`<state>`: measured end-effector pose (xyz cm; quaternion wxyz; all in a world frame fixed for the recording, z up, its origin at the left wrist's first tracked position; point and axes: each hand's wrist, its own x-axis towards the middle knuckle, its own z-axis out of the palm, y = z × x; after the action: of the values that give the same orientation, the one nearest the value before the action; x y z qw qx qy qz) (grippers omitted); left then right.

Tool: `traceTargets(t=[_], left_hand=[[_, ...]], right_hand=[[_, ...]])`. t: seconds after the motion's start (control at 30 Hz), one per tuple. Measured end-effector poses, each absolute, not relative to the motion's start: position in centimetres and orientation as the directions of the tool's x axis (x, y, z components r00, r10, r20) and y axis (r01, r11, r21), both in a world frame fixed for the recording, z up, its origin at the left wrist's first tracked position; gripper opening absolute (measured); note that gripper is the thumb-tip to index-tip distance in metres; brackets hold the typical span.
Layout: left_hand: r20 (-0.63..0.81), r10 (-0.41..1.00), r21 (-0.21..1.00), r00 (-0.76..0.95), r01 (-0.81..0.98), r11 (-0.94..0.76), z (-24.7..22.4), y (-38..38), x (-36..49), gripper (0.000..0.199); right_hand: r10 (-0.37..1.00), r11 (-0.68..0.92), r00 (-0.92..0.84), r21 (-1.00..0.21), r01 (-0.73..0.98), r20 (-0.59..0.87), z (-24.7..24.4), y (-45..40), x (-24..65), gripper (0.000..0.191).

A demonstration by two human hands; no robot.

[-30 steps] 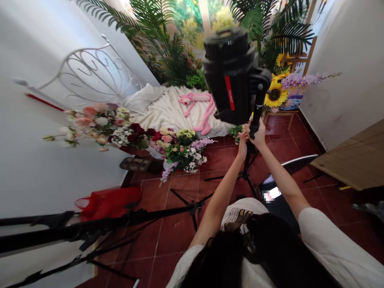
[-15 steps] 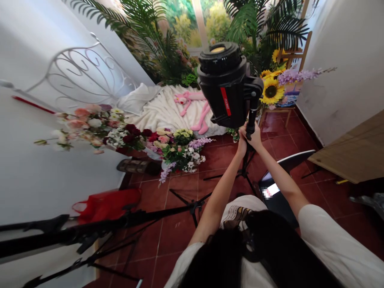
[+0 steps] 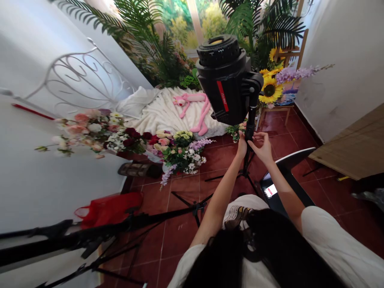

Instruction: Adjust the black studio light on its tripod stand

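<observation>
A black studio light [image 3: 223, 86] with a red label tops a black stand [image 3: 250, 129] in front of me. My left hand [image 3: 242, 145] is wrapped round the stand's pole below the light, its fingers partly hidden behind it. On the pole's right side is my right hand [image 3: 263, 148], with its fingers curled and apart and its thumb near the pole. Whether this hand pinches a small part there is too small to tell.
A second black stand [image 3: 114, 226] crosses the lower left, beside a red bag [image 3: 109, 208]. Flowers [image 3: 180, 150] and a bed with a pink plush toy [image 3: 199, 116] lie beyond. A black chair [image 3: 295, 184] holding a phone [image 3: 271, 191] is at right.
My right hand has loosened from around the pole and moved slightly right and down, fingers now apart. My left hand stays on the pole. The light has shifted slightly left and up in view.
</observation>
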<state>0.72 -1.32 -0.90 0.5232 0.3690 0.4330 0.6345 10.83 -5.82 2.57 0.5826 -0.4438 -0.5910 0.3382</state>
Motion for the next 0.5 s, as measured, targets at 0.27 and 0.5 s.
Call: traceTargets(t=[0.27,0.5], left_hand=[[-0.039,0.979,0.925,-0.200,-0.377,-0.040,-0.6,-1.5,1.0,0.076],[-0.050,0.979,0.950,-0.200,-0.312,-0.015,-0.1,-1.6,1.1,0.061]], right_hand=[[0.962,0.270,-0.063,-0.901,0.339,0.265,0.0,-7.2,13.2,0.045],[0.975,-0.191,-0.130,-0.979,-0.070,-0.181,-1.3,-6.5,11.0,0.062]])
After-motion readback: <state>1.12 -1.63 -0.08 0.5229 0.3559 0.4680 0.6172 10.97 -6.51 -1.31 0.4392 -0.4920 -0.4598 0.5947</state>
